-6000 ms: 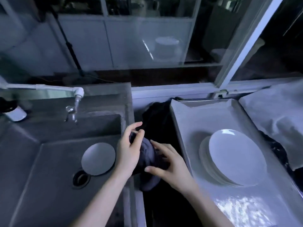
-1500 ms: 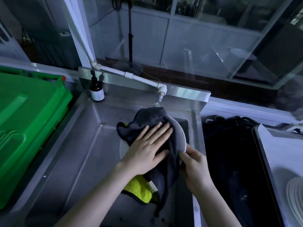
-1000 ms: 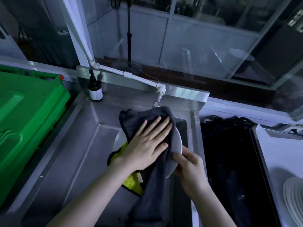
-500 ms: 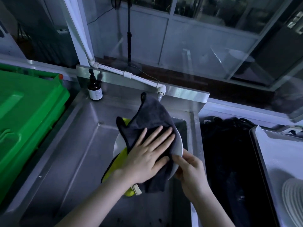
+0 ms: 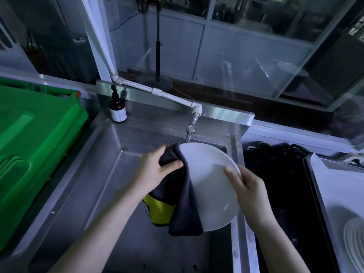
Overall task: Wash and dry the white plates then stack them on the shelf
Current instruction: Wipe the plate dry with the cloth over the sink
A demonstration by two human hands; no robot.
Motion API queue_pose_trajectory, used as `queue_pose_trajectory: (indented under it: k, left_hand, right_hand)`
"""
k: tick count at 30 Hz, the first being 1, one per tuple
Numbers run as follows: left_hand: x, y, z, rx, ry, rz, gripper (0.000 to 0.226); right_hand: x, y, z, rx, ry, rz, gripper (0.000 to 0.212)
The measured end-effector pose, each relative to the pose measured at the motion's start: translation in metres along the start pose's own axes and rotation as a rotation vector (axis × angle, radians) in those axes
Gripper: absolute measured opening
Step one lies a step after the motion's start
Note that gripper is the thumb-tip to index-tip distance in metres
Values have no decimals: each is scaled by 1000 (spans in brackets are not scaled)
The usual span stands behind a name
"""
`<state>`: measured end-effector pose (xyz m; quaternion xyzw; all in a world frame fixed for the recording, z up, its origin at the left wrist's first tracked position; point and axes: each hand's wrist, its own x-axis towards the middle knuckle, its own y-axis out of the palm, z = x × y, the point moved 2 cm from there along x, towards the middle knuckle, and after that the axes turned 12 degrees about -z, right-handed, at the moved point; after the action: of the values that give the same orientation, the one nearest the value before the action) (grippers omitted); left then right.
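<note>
- Head view: we've got the white plate (image 5: 210,184) held up over the sink (image 5: 110,184), centre of frame, its top rim just under the tap (image 5: 190,133).
- Right hand (image 5: 248,192) grips the right rim, thumb on the face. Left hand (image 5: 155,172) pinches the dark cloth (image 5: 183,203) against the left rim.
- Our worry: if it's wet, that rim grip could slip and the plate would hit the steel, or the rim could clip the tap.
- The plate is tilted with its face toward us. It's round, so there's no true long axis; it shows as an oval running from upper centre to lower right.
</note>
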<state>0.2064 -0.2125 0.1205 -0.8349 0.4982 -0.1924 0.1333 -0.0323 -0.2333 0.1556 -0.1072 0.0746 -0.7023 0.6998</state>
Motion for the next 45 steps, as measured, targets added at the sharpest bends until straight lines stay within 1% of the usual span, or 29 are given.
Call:
queue_pose_trajectory:
  k: [2, 4, 5, 7, 8, 9, 11, 14, 16, 17, 19, 21, 23, 24, 25, 27, 29, 30, 31, 32, 33, 34, 35, 36, 38, 40, 42, 44, 45]
  left_hand:
    - [1, -4, -7, 42, 65, -49, 46]
    - [5, -6, -18, 59, 122, -50, 45]
    - [7, -6, -25, 64, 141, 0, 43]
    - [7, 0, -34, 115, 217, 155, 38]
    - [7, 2, -35, 150, 250, 210, 36]
    - [5, 4, -34, 152, 248, 228, 35]
    - [1, 2, -24, 32, 150, 158, 30]
    - [-12, 0, -6, -188, -35, -58, 26]
    - [-15, 0, -3, -216, -62, -111, 27]
    - [-14, -1, -5, -184, -38, -115, 31]
    - [-6, -7, -14, -62, 60, -70, 38]
    - [0, -8, -24, 36, 174, 74, 36]
    - [0, -2, -31, 99, 247, 197, 34]
    - [0, 0, -31, 98, 253, 215, 31]
    - [-1, -1, -29, 68, 229, 198, 28]
    - [-5, -4, -19, -39, 99, 63, 22]
    - [-16, -1, -5, -202, -140, -156, 17]
    - [-24, 4, 0, -294, -271, -264, 13]
    - [-32, 11, 3, -377, -384, -350, 10]
    - [-38, 18, 5, -435, -463, -412, 9]
    - [-41, 23, 7, -462, -509, -448, 8]
    - [-42, 24, 9, -480, -532, -461, 7]
    - [-40, 21, 11, -499, -544, -457, 6]
    - [-37, 16, 13, -508, -543, -443, 6]
    - [-28, 3, 14, -436, -459, -418, 8]
    - [-20, -9, 4, -278, -279, -331, 16]
    - [-13, -14, -13, -108, -62, -182, 23]
    - [-11, -14, -27, 42, 107, -73, 28]
    - [-11, -15, -30, 72, 142, -34, 29]
  right_hand:
    - [6, 1, 1, -38, -30, -41, 20]
    - [10, 4, 4, -120, -115, 1, 21]
    - [10, 8, 7, -195, -184, 51, 21]
    - [8, 19, 12, -364, -356, 162, 20]
    - [6, 23, 13, -407, -414, 191, 15]
    - [6, 23, 14, -408, -427, 192, 12]
    - [9, 16, 14, -332, -367, 121, 18]
    - [11, 4, 4, -155, -165, -85, 36]
    - [7, 3, -2, -89, -60, -174, 47]
    - [6, 2, -4, -84, -42, -170, 48]
    - [6, 3, -2, -124, -89, -75, 43]
    - [8, 10, 8, -242, -227, 61, 34]
    - [7, 20, 17, -340, -365, 168, 36]
    - [7, 23, 19, -355, -401, 193, 39]
    - [9, 23, 21, -347, -409, 198, 38]
    - [17, 15, 21, -306, -341, 125, 25]
    - [21, 10, 15, -184, -184, -66, 41]
    - [18, 13, 11, -54, -73, -182, 45]
    - [13, 20, 5, 85, 39, -299, 42]
    - [5, 28, -2, 173, 137, -400, 38]
    - [-3, 35, -10, 192, 204, -467, 34]
    - [-9, 38, -15, 179, 234, -473, 30]
    - [-12, 38, -19, 168, 231, -418, 25]
    - [-10, 34, -19, 170, 216, -325, 20]
    - [3, 21, -11, 180, 153, -102, 9]
    - [21, 12, 3, 57, 36, 77, 15]
    - [33, 16, 20, -145, -149, 189, 13]
    - [35, 28, 27, -327, -322, 264, 30]
    - [34, 32, 29, -377, -380, 279, 38]
